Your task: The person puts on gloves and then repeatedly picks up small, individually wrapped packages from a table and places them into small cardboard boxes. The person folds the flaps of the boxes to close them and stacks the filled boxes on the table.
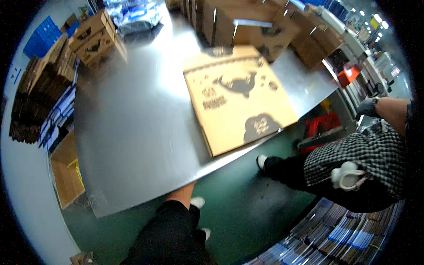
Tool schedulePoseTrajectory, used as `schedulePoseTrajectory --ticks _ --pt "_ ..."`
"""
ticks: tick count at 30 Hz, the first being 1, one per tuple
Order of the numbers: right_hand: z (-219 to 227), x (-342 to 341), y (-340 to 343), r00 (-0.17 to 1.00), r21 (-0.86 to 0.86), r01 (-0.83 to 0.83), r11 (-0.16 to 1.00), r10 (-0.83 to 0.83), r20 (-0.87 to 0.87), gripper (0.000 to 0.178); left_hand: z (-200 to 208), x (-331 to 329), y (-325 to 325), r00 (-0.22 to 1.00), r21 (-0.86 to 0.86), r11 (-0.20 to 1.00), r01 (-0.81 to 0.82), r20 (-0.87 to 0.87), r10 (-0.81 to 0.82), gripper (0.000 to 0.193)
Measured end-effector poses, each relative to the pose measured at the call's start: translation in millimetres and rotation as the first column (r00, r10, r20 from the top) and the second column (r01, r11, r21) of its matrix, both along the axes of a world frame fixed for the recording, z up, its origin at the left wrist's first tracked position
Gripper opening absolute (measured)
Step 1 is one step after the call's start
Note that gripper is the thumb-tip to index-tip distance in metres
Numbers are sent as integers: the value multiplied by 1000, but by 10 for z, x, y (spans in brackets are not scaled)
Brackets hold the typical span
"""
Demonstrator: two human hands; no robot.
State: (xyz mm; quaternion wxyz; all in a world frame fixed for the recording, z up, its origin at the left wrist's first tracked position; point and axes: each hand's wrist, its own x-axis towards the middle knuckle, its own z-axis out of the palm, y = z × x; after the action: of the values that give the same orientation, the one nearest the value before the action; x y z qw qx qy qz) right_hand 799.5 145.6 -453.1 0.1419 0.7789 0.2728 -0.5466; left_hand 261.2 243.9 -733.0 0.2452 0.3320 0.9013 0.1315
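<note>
A single forearm of mine, which I take for the left, rises from the lower edge in a black sleeve. Its bare wrist point(182, 193) meets the near edge of the metal table point(137, 132), and my left hand is hidden beneath the tabletop. No part of my right hand shows. The nearest thing on the table is a large, flat cardboard box point(238, 99) with dark animal and cloud prints. It lies along the front edge, apart from my wrist.
Beside the table at right stands a co-worker in a checkered apron point(362, 154), one dark-gloved hand point(366, 108) lowered. Cardboard boxes point(247, 26) line the far side. A smaller carton point(95, 37) and flattened cardboard point(44, 84) are at left. Stacked sheets point(335, 229) lie lower right.
</note>
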Motion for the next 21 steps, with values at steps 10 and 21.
schedulePoseTrajectory --ticks 10,21 --pt "-366 -221 -139 985 112 -166 980 170 -29 59 -23 -15 -93 993 -30 999 40 114 -36 65" --pt "-594 -1199 450 720 596 -447 667 663 -203 62 2616 1122 -2483 947 -37 947 318 -33 -319 84"
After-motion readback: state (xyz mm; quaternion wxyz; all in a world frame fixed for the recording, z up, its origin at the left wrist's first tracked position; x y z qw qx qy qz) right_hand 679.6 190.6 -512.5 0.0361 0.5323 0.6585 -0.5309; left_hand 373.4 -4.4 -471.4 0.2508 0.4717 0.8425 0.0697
